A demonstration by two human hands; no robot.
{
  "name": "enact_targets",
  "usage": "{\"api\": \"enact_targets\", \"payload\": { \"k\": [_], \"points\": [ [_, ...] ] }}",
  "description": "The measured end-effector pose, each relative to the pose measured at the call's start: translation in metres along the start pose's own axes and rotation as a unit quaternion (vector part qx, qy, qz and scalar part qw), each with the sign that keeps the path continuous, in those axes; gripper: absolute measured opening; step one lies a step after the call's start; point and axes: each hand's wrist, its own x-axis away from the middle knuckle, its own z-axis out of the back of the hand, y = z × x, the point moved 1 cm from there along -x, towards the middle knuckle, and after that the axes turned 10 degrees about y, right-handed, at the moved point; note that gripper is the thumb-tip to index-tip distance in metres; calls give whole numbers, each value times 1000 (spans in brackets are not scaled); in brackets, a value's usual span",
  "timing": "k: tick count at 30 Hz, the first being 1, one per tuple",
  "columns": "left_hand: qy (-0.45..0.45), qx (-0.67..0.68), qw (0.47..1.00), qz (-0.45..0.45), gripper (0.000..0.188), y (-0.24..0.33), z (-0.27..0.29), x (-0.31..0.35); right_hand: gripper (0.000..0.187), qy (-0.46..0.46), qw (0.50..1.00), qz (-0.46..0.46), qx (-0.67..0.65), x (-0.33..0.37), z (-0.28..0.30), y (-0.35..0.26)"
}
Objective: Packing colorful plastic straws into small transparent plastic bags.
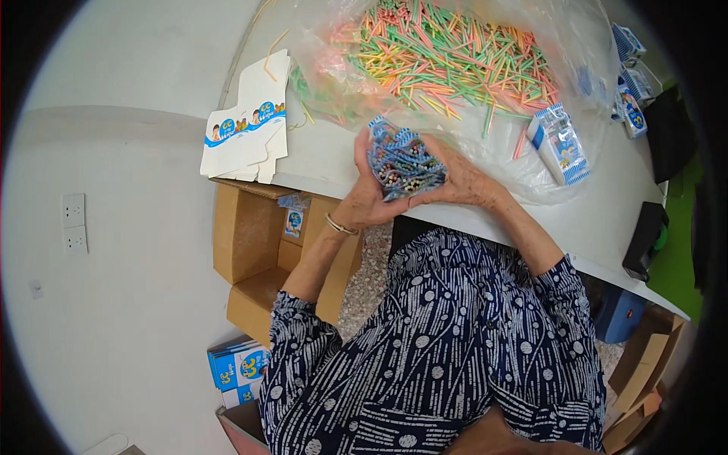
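Packets (406, 163) with blue and white striped edges are held in one thick bunch by two bare hands. The left side of the bunch is cupped by the left hand (369, 196), and the right side is cupped by the right hand (459, 180). The bunch is pressed between both palms, and the fingers are curved around it. Lots of tiny round dots, some pale and some dark, can be seen inside the bunch. It is held up at the near edge of the white table (599, 231); whether its bottom touches the table cannot be told. A thin pale bangle (339, 227) is worn on the left wrist.

Past the hands, a big clear plastic bag (523, 182) is spread on the table. A big heap of thin sticks (455, 64) is piled on it, and pink, green and yellow can be seen. On the right, a shiny white pack (563, 148) with blue stripes is laid on the bag. On the left, flat white cartons (246, 148) with blue bands are stacked near the table edge. An open brown box (254, 235) is set below them. Lower down, blue and white boxes (236, 368) can be seen beside the patterned sleeve (299, 334).
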Motion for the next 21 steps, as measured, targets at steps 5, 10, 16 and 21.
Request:
{"api": "enact_targets", "payload": {
  "k": [5, 10, 16, 21],
  "points": [
    [-51, -12, 998, 34, 108, 22, 41, -27, 86, 32, 999, -14, 3, 4, 0, 4],
    [-119, -198, 972, -47, 95, 62, 34, -51, 89, 1, 1000, -12, 14, 0, -4, 14],
    [-160, -231, 958, 48, 73, 63, 22, -53, 91, 23, 1000, 11, -5, -1, -1, 16],
    [-104, -240, 963, -72, 62, 56, 14, -37, 114, 25, 998, -2, 50, -3, -3, 17]
  ]
}}
